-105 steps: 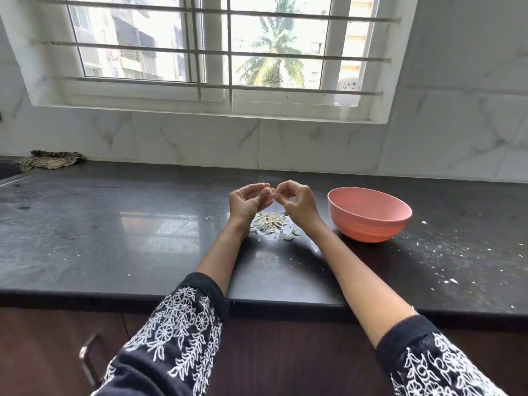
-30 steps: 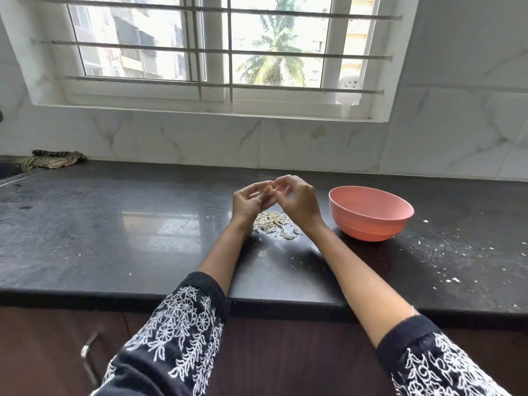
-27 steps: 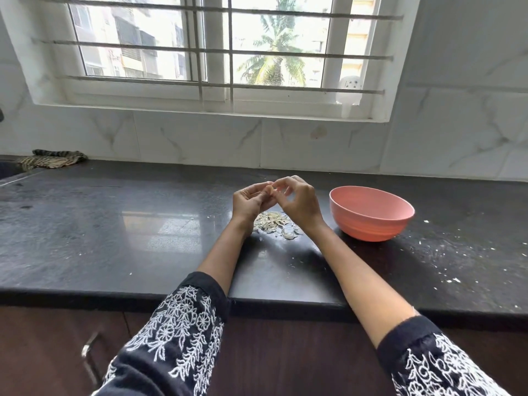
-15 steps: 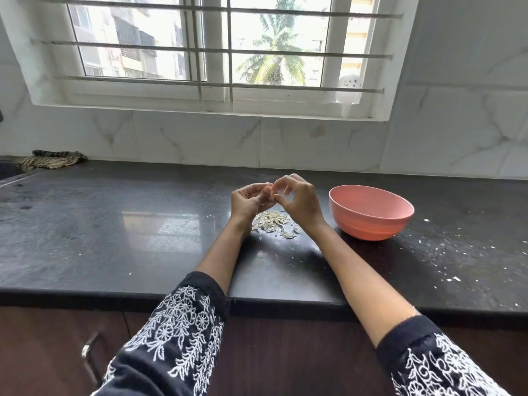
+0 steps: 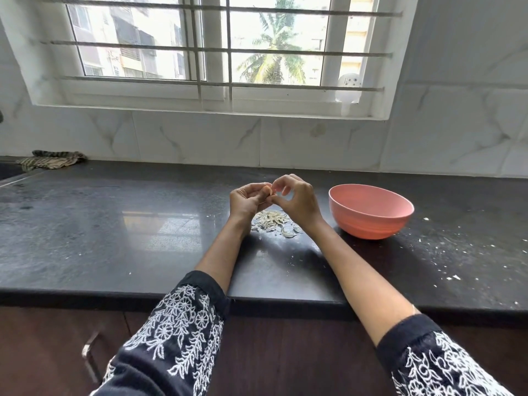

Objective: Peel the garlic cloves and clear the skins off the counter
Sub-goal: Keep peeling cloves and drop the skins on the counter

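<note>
Your fingers (image 5: 278, 185) on both hands are curled in, and the tips meet around 1 small pale clove (image 5: 268, 190) just above centre frame. Your left hand (image 5: 246, 200) pinches the clove from the left; your right hand (image 5: 298, 202) pinches at it from the right, thumb and forefinger bent into a ring. Both hands are held just above the bench (image 5: 114, 224), right over the skins (image 5: 273, 221), which lie in a loose pile between your wrists at centre frame. A pink bowl (image 5: 370, 214) stands on the bench just right of your right hand, not touching it; you cannot tell what it holds. White flecks (image 5: 445, 252) are scattered over the bench at the right of the frame. A striped cloth (image 5: 51, 161) lies at the far left edge, against the wall.
</note>
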Demonstrator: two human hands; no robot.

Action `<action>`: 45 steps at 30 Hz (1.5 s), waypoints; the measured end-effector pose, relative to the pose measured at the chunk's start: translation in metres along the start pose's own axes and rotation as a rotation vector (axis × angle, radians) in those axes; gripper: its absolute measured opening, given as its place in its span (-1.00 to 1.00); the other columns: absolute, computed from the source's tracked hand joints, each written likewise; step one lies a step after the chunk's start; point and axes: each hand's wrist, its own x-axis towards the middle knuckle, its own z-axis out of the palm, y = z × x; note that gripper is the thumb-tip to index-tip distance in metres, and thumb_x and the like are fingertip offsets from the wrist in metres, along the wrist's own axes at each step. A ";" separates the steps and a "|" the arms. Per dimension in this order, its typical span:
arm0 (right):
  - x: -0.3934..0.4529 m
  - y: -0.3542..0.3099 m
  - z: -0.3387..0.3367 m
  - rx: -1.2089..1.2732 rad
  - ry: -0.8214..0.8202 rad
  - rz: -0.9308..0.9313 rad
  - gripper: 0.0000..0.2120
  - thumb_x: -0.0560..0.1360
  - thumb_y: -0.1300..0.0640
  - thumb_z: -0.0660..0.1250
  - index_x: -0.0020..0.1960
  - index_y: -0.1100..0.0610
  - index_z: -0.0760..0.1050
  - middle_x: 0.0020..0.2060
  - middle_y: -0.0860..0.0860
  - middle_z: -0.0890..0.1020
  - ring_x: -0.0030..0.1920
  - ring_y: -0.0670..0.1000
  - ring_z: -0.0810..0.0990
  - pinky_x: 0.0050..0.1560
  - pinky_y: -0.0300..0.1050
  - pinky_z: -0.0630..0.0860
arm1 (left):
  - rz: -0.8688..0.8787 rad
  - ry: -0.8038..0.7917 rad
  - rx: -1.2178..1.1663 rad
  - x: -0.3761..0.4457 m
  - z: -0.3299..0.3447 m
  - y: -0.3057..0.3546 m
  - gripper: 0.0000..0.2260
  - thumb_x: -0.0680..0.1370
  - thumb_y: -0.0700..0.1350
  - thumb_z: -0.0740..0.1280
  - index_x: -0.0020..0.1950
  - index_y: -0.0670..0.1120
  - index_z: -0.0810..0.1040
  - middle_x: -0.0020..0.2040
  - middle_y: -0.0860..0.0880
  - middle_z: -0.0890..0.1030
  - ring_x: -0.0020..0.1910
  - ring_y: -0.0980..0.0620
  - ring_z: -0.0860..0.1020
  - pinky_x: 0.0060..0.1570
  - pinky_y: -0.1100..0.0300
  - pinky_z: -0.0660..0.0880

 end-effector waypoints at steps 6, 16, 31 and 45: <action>0.000 0.002 0.000 0.016 0.007 0.030 -0.88 0.30 0.19 0.50 -0.23 0.13 0.57 -0.27 -0.07 0.58 -0.25 0.00 0.53 -0.23 -0.16 0.41 | 0.016 -0.040 0.018 0.000 0.000 -0.001 -0.93 0.48 -0.36 0.33 -0.16 -0.22 0.56 -0.38 -0.02 0.66 -0.38 0.10 0.63 -0.22 0.25 0.61; 0.003 0.003 -0.002 0.058 -0.070 0.066 -0.85 0.29 0.21 0.52 -0.25 0.12 0.55 -0.31 -0.06 0.58 -0.29 -0.06 0.51 -0.23 -0.22 0.41 | 0.003 -0.065 0.016 0.001 -0.001 -0.003 -0.91 0.49 -0.36 0.32 -0.16 -0.20 0.56 -0.38 -0.01 0.66 -0.38 0.11 0.62 -0.18 0.24 0.61; 0.005 0.001 -0.005 0.237 0.085 0.191 -0.76 0.36 0.15 0.50 -0.31 0.01 0.44 -0.39 -0.10 0.53 -0.38 -0.09 0.48 -0.29 -0.03 0.49 | -0.011 -0.015 -0.235 0.002 0.000 0.001 -0.93 0.51 -0.36 0.30 -0.10 -0.23 0.55 -0.30 -0.06 0.68 -0.28 0.07 0.66 -0.17 0.25 0.61; 0.004 0.001 0.000 0.040 0.059 0.024 -0.92 0.37 0.12 0.49 -0.19 0.12 0.65 -0.28 -0.02 0.67 -0.33 -0.08 0.56 -0.22 -0.18 0.50 | 0.054 0.006 -0.129 0.002 -0.002 0.000 -0.92 0.46 -0.39 0.34 -0.15 -0.23 0.57 -0.33 -0.02 0.67 -0.30 0.09 0.65 -0.18 0.29 0.59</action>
